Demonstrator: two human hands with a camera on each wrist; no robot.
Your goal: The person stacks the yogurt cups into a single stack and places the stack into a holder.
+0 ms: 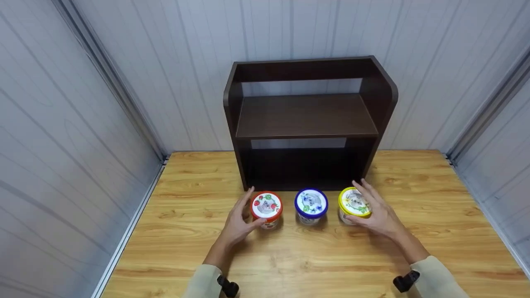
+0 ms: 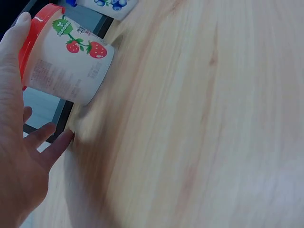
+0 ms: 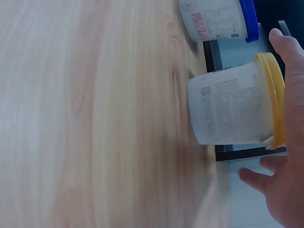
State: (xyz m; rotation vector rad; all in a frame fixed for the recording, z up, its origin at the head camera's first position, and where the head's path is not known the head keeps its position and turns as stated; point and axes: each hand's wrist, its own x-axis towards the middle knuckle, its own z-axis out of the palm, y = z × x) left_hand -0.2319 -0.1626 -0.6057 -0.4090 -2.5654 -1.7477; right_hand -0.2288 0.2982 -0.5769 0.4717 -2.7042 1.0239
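Three lidded tubs stand in a row on the wooden table. On the left is a strawberry tub with a red-rimmed lid (image 1: 267,206), its printed side (image 2: 71,61) facing the left wrist camera. My left hand (image 1: 237,227) spreads around its left side, thumb at the lid's front edge and the other fingers straight. At the right end my right hand (image 1: 381,218) reaches over the yellow-rimmed tub (image 1: 354,201), fingers extended past the lid and thumb across its front. Between them sits the blue-rimmed blueberry tub (image 1: 310,203), untouched by either hand.
Behind the tubs stands a dark brown two-level shelf (image 1: 308,116), its lower front edge close to the lids. Pale panel walls (image 1: 198,74) enclose the wooden table (image 1: 306,265) at the back and both sides.
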